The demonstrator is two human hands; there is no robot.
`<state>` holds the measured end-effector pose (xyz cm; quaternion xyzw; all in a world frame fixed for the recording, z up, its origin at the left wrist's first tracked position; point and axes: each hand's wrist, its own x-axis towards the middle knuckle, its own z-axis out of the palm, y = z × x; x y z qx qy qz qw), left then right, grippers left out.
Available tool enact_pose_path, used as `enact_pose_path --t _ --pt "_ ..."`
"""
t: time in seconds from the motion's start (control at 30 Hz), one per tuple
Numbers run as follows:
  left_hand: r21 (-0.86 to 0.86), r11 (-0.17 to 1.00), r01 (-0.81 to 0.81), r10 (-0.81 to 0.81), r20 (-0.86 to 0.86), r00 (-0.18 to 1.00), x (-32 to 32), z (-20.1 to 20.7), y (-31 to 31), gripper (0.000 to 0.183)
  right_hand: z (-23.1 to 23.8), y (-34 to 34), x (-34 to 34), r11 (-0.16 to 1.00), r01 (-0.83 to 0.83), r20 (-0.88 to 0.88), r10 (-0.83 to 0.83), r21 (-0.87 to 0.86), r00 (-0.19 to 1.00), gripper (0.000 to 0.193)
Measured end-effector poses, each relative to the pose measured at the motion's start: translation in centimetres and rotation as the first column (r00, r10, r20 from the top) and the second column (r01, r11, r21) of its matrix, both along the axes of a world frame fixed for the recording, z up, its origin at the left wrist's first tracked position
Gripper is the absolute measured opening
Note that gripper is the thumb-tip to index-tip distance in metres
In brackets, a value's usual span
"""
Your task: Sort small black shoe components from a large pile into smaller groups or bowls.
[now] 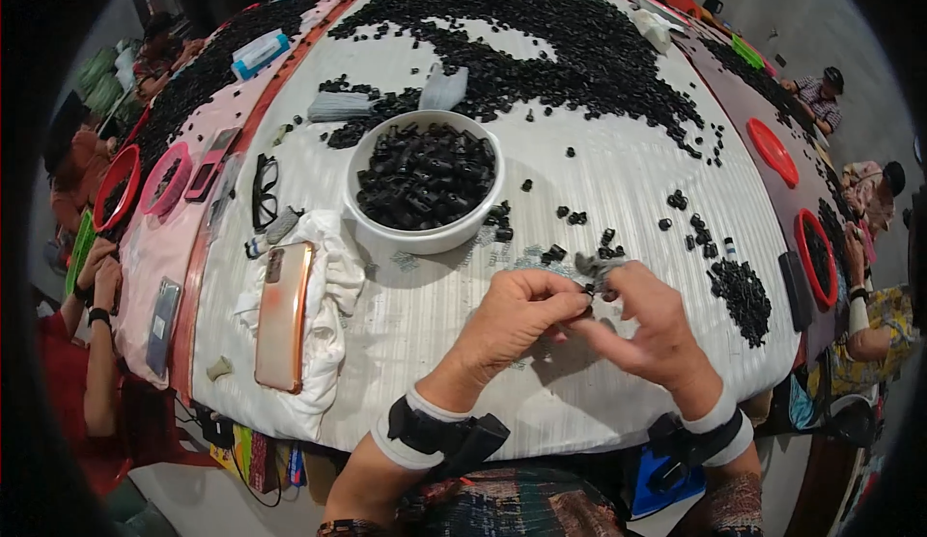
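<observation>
My left hand (pixel 517 320) is closed, thumb and forefinger pinching a small black plastic part (pixel 587 290) above the near side of the table. Close beside it, my right hand (pixel 657 329) has its thumb and forefinger spread apart. Something grey like cloth (pixel 596 267) shows at the right fingertips; whether it is worn on a finger cannot be made out. Just beyond the hands lie a few loose black parts (pixel 553 253). To their left stands a white bowl (pixel 359 220) heaped with black plastic parts (pixel 425 175).
A large pile of black parts (pixel 541 15) covers the table's far side; a small heap (pixel 740 296) of slim black pieces lies right. A phone (pixel 284 315) rests on white cloth (pixel 333 320), near glasses (pixel 264 192). Other people sit along both sides with red baskets (pixel 817 259).
</observation>
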<state>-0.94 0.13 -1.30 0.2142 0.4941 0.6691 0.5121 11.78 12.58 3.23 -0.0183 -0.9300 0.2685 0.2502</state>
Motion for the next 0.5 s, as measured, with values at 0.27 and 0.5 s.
enact_pose_path --t 0.27,0.5 --pt "0.104 0.994 0.024 -0.03 0.061 0.998 0.0 0.1 0.0 0.02 0.8 0.8 -0.7 0.971 -0.008 0.101 0.033 -0.239 0.994 0.019" --pt "0.103 0.982 -0.155 0.137 0.166 0.977 -0.1 0.2 0.1 0.025 3.6 0.6 -5.0 0.824 0.08 0.055 -0.06 -0.561 0.997 0.021"
